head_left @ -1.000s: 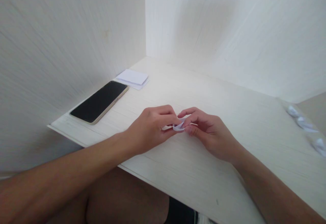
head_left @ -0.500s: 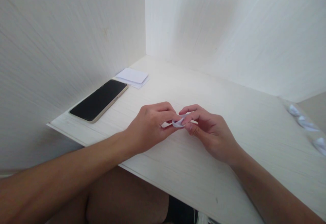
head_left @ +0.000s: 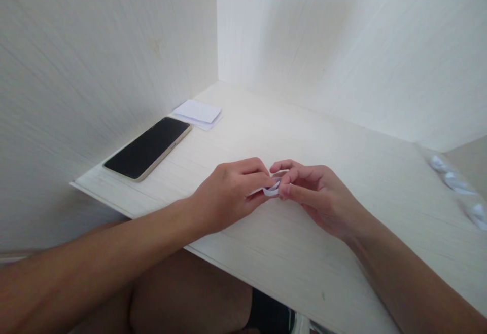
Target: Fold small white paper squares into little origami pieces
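A small folded piece of white paper (head_left: 271,190) is pinched between both hands just above the pale wooden desk (head_left: 342,232). My left hand (head_left: 228,194) grips its left side with closed thumb and fingers. My right hand (head_left: 315,194) grips the right side, fingertips pressed together against the left hand's. Most of the paper is hidden by the fingers.
A black phone (head_left: 149,147) lies face up at the desk's left edge. A small stack of white paper slips (head_left: 198,114) sits behind it near the corner. Several small folded white paper pieces (head_left: 456,184) line the far right edge. Walls enclose the desk at left and back.
The hands stay together on the paper and have dropped slightly toward the desk. The fingers have closed tighter over it, hiding more of it.
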Demonstrator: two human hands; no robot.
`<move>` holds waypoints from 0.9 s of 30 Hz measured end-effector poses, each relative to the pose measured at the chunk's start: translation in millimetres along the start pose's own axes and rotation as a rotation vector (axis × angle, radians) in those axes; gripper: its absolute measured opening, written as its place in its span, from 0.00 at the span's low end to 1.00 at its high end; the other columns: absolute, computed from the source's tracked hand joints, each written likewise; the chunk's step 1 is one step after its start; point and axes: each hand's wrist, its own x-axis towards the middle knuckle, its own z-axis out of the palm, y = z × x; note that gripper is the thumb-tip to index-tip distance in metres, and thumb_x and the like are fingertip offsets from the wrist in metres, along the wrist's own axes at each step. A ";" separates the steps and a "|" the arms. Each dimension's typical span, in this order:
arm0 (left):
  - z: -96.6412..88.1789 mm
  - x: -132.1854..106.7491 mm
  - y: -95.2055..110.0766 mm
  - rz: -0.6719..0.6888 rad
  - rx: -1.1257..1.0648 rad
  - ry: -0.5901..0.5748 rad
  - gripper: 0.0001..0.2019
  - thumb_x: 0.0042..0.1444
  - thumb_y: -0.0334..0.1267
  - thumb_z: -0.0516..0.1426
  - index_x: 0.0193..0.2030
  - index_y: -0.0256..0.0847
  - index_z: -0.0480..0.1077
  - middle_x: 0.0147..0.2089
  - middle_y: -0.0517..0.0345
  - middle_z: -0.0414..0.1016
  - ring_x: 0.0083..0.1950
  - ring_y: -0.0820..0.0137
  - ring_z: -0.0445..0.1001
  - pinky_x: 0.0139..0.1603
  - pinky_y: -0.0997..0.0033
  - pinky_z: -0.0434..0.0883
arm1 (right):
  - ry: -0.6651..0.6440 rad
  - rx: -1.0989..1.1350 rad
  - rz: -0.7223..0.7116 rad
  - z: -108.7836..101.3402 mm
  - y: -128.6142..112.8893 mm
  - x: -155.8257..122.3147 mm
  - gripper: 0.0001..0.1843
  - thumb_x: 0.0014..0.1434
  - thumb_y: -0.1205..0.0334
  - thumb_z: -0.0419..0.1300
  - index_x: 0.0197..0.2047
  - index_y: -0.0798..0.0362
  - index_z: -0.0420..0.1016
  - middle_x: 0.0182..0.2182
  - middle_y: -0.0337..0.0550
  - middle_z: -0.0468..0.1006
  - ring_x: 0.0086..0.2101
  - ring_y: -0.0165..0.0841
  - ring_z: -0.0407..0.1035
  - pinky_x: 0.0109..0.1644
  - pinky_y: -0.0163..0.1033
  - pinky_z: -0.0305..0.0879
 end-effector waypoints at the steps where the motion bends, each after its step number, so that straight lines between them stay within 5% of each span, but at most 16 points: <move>1: 0.2 0.0 -0.1 0.001 -0.001 -0.002 0.03 0.62 0.29 0.64 0.40 0.38 0.80 0.38 0.56 0.83 0.36 0.73 0.80 0.35 0.78 0.74 | 0.005 0.002 0.018 0.5 -1.5 -0.1 0.06 0.54 0.61 0.73 0.27 0.47 0.84 0.46 0.44 0.78 0.50 0.39 0.71 0.57 0.47 0.64; 10: 4.4 -0.1 -0.4 -0.002 -0.028 0.008 0.01 0.60 0.30 0.66 0.37 0.38 0.80 0.38 0.56 0.84 0.33 0.74 0.80 0.34 0.77 0.73 | -0.076 -0.079 0.036 -4.0 -11.4 -1.1 0.06 0.56 0.61 0.71 0.28 0.50 0.82 0.43 0.44 0.77 0.45 0.37 0.72 0.51 0.45 0.68; 14: 5.0 0.4 -1.8 -0.033 0.008 0.019 0.01 0.60 0.31 0.67 0.36 0.38 0.80 0.36 0.56 0.83 0.32 0.74 0.79 0.33 0.76 0.72 | -0.109 0.004 0.032 -10.7 -7.3 2.1 0.08 0.58 0.56 0.72 0.38 0.50 0.82 0.40 0.41 0.80 0.36 0.31 0.71 0.40 0.39 0.69; 18: 6.0 0.1 -3.0 -0.033 0.044 0.023 0.02 0.61 0.32 0.66 0.36 0.39 0.80 0.34 0.58 0.81 0.30 0.75 0.77 0.32 0.77 0.70 | -0.053 0.050 0.063 -13.9 -2.1 7.0 0.15 0.55 0.54 0.75 0.42 0.50 0.80 0.33 0.38 0.81 0.30 0.29 0.71 0.34 0.36 0.67; 27: 7.9 -2.6 3.1 0.003 0.079 -0.026 0.07 0.62 0.32 0.65 0.47 0.39 0.78 0.37 0.58 0.81 0.35 0.73 0.79 0.37 0.75 0.73 | 0.150 -0.043 -0.009 -11.0 -1.3 10.7 0.16 0.47 0.54 0.78 0.33 0.52 0.81 0.28 0.37 0.80 0.27 0.28 0.70 0.32 0.37 0.65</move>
